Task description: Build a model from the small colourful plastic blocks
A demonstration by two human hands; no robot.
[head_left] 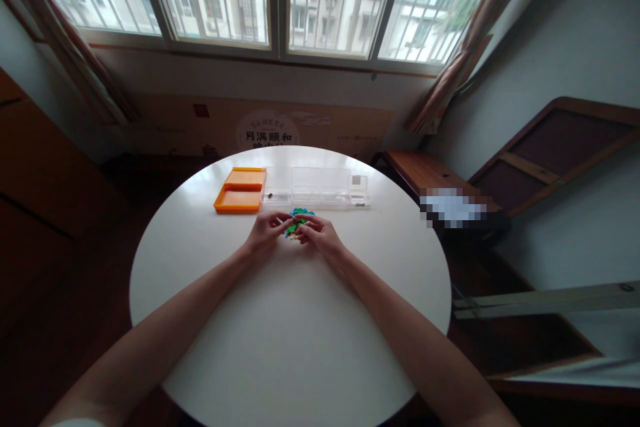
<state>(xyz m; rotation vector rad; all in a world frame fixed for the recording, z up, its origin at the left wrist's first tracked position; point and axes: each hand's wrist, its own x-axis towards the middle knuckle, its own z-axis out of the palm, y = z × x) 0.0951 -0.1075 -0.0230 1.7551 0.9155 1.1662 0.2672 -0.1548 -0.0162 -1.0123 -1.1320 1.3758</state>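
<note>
A small cluster of green, blue and yellow pieces (301, 212), which look like toy building bricks, is on the white round table (295, 320), between and just beyond my hands. My left hand (269, 229) comes in from the left, thumb and fingers pinched together at the cluster's edge. From the right, my right hand (321, 235) meets it with its own fingers bent in a pinch. The fingertips of both nearly touch, and whatever they grip is too small and partly hidden to name. My fingers cover part of the cluster.
An orange tray (239, 208) with compartments stands beyond my left hand. Beside it, a clear plastic case (320, 177) lies opened, with small bits in it. A wooden bench (425, 170) stands right of the table, below the barred window (330, 0).
</note>
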